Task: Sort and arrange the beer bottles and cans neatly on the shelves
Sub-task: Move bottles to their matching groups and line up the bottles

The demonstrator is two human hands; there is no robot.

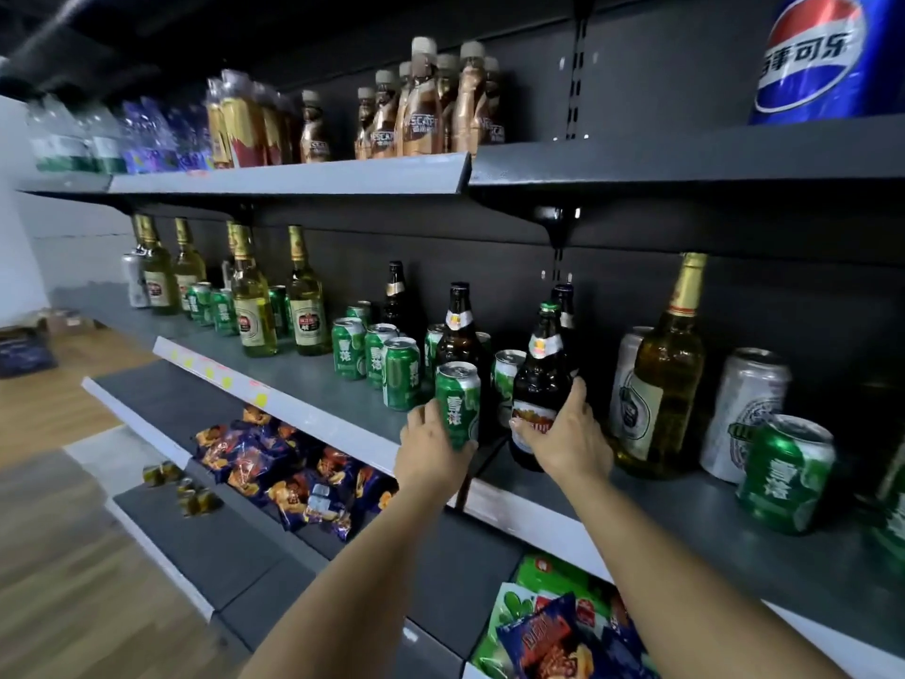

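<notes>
Green can (458, 406): upright, gripped by left hand (431, 453), at shelf (318, 379) front edge.
Brown bottle (538, 384): upright, just right of can, right hand (568, 441) curled round base.

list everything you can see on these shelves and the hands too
green cans: at least ten, green, spread along the middle shelf
silver cans: three seen, silver, two at right, one far left
pale bottles: about six, yellow-green with gold necks, left and right of the middle shelf
dark bottles: four, brown, middle shelf centre
coffee bottles: about ten, bronze, top shelf
water bottles: several, clear, top shelf left
cola pack: one, blue, top right
snack packs: many, blue-orange, lower shelf
left hand: grips a green can
right hand: grips a dark bottle
</notes>
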